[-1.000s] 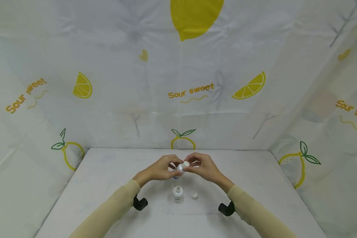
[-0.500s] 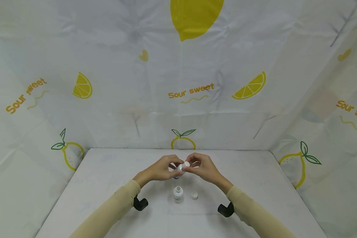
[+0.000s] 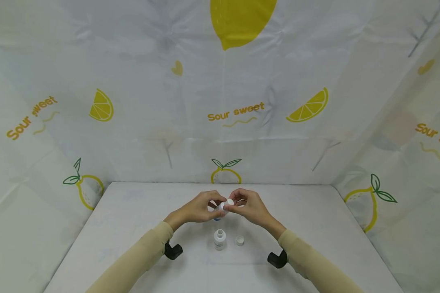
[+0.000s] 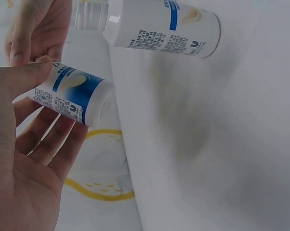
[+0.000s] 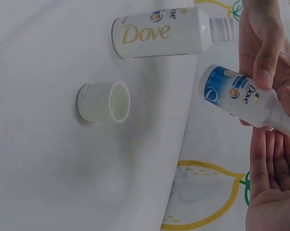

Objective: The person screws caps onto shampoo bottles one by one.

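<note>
My L hand (image 3: 197,208) grips the blue-white bottle (image 4: 72,94), its cap (image 5: 281,119) tilted to 1 o'clock, prob. so R hand (image 3: 254,206) pinches it easily.

A white Dove bottle (image 3: 219,241), its neck bare, stands upright on the white table (image 3: 139,203), about midway between the left and right edges. Just right of it, a white cap (image 3: 240,241) sits open end up. White sheeting (image 3: 150,122) printed with lemons and "Sour sweet" rises beyond the far edge and both sides.
</note>
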